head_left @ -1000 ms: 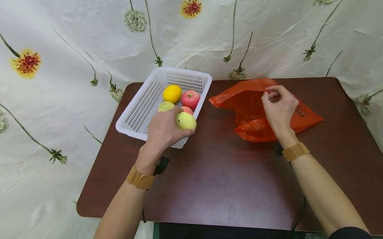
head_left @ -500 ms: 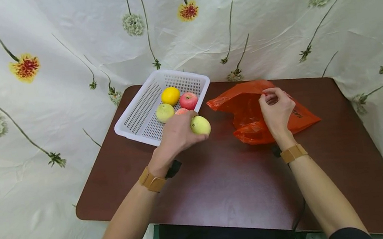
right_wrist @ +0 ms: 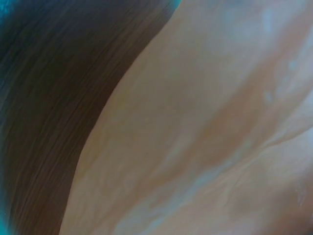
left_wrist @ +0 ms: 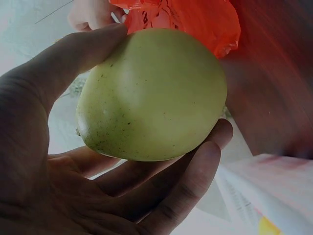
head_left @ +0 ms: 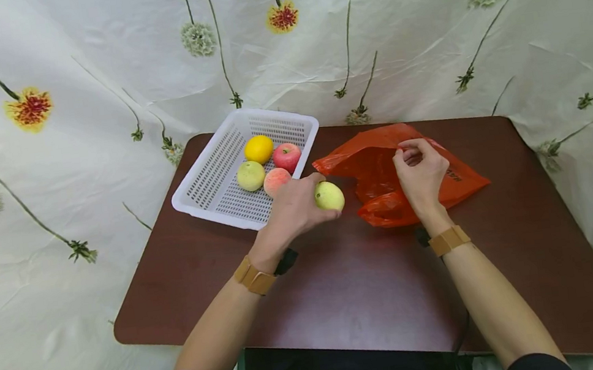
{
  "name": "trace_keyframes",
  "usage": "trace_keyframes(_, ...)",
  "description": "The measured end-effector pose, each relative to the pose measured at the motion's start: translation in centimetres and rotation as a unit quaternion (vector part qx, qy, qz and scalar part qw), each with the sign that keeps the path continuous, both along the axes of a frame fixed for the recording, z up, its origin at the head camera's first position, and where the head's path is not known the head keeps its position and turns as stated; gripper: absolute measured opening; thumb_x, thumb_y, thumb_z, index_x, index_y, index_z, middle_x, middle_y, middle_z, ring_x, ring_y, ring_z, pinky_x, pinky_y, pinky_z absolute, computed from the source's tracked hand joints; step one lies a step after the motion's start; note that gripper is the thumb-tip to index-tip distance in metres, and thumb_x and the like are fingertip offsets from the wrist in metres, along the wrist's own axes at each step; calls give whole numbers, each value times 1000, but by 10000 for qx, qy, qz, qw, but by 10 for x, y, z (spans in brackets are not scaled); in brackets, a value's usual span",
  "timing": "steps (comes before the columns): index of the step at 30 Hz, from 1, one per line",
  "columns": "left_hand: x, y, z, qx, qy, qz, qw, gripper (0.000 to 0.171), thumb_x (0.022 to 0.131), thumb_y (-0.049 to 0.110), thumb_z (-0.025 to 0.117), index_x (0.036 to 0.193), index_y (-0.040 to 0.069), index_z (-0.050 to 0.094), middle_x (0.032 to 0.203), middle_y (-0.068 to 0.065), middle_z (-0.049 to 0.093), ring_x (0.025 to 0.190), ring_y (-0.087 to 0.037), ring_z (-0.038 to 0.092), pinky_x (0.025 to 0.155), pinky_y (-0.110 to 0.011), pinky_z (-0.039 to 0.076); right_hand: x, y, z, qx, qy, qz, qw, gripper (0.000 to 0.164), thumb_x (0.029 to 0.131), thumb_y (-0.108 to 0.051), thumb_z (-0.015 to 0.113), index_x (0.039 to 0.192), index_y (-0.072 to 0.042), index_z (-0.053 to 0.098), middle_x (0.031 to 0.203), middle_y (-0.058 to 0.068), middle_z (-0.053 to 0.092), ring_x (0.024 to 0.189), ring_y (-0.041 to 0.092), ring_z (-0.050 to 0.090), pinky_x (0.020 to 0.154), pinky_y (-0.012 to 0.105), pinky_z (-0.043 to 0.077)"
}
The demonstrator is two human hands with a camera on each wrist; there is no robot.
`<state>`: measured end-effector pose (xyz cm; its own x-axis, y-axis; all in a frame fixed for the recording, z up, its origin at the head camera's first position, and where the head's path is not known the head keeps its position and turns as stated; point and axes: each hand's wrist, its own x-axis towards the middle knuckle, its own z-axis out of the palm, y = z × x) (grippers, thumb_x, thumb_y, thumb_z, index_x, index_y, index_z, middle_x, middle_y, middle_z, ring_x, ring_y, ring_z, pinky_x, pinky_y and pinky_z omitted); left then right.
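Aptly, the left hand (head_left: 297, 204) grips the likely firm fruit (head_left: 329, 196) round its sides; the right hand (head_left: 422, 174) pinches the flimsy bag (head_left: 379, 171).

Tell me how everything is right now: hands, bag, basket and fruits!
Left hand: gripping the pale green fruit
Right hand: pinching the red bag
Pale green fruit: whole, speckled
Red bag: crumpled, mouth partly open
White basket: upright, uncovered
Other four fruits: lying in the basket

Tabletop (head_left: 352, 301) between the forearms (head_left: 230, 326) is offering passage; ahead, the white basket (head_left: 216, 213) is blocking the left side, the red bag (head_left: 375, 170) the right, a narrow gap separating them.
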<state>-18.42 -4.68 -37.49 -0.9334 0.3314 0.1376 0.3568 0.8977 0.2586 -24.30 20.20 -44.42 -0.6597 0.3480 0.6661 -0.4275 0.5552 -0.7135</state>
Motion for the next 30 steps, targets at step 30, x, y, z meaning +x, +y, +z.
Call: trace_keyframes(30, -13, 46, -25, -118, -310, -160, 9993, 53, 64, 51, 73, 104, 20, 59, 80, 2, 57, 68, -18, 52, 56, -32, 43, 13, -5, -6, 32, -13, 125, 9999, 8, 81, -12, 67, 87, -8, 69, 65, -2, 60, 57, 10, 55, 55, 30, 48)
